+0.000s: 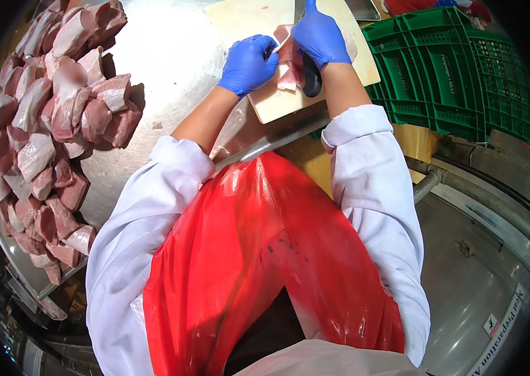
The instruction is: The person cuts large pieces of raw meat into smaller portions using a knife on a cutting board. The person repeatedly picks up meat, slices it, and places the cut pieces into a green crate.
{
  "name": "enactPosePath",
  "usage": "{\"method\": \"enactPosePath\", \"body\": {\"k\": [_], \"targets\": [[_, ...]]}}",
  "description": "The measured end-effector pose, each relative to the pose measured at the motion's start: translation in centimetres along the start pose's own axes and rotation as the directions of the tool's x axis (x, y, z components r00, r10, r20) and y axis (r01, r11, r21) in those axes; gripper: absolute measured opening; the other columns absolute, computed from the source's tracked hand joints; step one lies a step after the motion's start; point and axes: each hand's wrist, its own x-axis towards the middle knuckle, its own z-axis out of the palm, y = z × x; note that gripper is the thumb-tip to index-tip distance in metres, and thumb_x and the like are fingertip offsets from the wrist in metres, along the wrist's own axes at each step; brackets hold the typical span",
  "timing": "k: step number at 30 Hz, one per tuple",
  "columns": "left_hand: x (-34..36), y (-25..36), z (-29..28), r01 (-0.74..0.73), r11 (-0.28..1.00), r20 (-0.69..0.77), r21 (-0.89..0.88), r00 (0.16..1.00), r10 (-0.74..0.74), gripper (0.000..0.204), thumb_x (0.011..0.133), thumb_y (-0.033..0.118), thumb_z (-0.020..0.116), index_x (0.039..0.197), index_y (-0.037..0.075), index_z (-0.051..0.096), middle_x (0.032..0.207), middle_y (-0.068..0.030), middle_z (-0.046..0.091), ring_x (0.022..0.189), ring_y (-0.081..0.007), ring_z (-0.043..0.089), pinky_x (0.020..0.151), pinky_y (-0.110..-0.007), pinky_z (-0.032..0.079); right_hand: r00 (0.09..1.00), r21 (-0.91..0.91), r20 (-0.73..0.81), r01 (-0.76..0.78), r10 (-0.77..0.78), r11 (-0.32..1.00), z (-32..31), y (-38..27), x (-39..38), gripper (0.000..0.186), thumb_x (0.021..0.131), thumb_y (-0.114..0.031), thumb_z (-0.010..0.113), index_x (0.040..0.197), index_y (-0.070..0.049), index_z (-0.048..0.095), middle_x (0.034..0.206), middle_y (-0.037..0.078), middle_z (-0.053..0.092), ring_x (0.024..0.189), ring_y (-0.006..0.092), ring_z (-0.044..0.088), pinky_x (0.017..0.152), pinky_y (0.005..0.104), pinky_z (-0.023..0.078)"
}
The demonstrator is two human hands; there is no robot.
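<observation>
Both my hands wear blue gloves and work over a white cutting board (271, 108). A piece of raw meat (290, 70) with pale fat along it lies on the board between them. My left hand (249, 66) is closed, its fingertips pinching the pale edge of this meat. On the meat's other side, my right hand (321, 37) is wrapped round a knife, whose black handle (310, 78) sticks out below the palm. My right index finger stretches forward along the knife. The hand covers much of the knife, and its blade is hard to make out.
A large heap of raw meat pieces (36, 156) covers the left side of the shiny metal table (152, 69). Green plastic crates (431, 75) stand right of the board. The table's metal edge (271, 144) runs just before my red apron (265, 250). Metal pipes (431, 182) are at lower right.
</observation>
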Motion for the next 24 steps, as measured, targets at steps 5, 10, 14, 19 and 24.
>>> {"method": "enactPosePath", "body": {"k": [5,10,14,19,24], "targets": [[-0.7,-0.8,0.6,-0.070,0.991,-0.046,0.116,0.996,0.075,0.010,0.082,0.019,0.068,0.085,0.010,0.068,0.082,-0.0119,0.069,0.076,-0.0349,0.067,0.071,-0.045,0.050,0.987,-0.106,0.117,0.120,-0.107,0.987,0.6,0.3,-5.1,0.069,0.095,-0.022,0.055,0.156,-0.004,0.030,0.096,0.032,0.068,0.084,0.0485,0.068,0.080,0.0560,0.054],[-0.8,0.5,-0.2,0.077,0.978,0.003,0.196,0.997,-0.079,0.016,0.083,0.025,0.065,0.084,0.009,0.069,0.081,-0.0125,0.070,0.078,-0.0357,0.068,0.074,-0.046,0.051,0.949,-0.262,0.290,0.202,-0.123,0.944,-2.7,1.2,-13.8,0.071,0.094,-0.015,0.055,0.158,-0.006,0.027,0.086,0.028,0.069,0.078,0.0454,0.068,0.070,0.0554,0.054],[-0.2,1.6,-2.2,0.221,0.955,0.180,0.197,0.949,-0.257,0.026,0.085,0.031,0.064,0.089,0.007,0.071,0.086,-0.0173,0.072,0.083,-0.0370,0.070,0.077,-0.047,0.054,0.905,-0.175,0.414,0.184,-0.097,0.967,-8.4,2.1,-19.9,0.073,0.091,-0.008,0.057,0.159,-0.008,0.029,0.077,0.026,0.067,0.068,0.0433,0.067,0.062,0.0535,0.051],[5.4,1.6,-2.7,0.308,0.930,0.254,0.199,0.901,-0.353,0.038,0.095,0.032,0.061,0.111,-0.001,0.067,0.100,-0.0234,0.070,0.092,-0.0339,0.070,0.084,-0.044,0.054,0.970,0.178,0.243,-0.044,-0.001,0.983,-11.1,2.7,-17.7,0.073,0.090,-0.012,0.060,0.158,-0.010,0.033,0.069,0.026,0.064,0.060,0.0422,0.065,0.061,0.0490,0.050],[8.0,-1.4,0.1,0.321,0.939,0.323,0.124,0.882,-0.344,0.024,0.079,0.021,0.067,0.086,-0.001,0.074,0.087,-0.0282,0.071,0.082,-0.0412,0.071,0.077,-0.046,0.056,0.964,0.256,0.252,-0.156,0.090,0.954,-5.8,1.8,-5.6,0.071,0.090,-0.017,0.060,0.156,-0.003,0.036,0.076,0.022,0.069,0.066,0.0335,0.069,0.064,0.0436,0.056]]}}
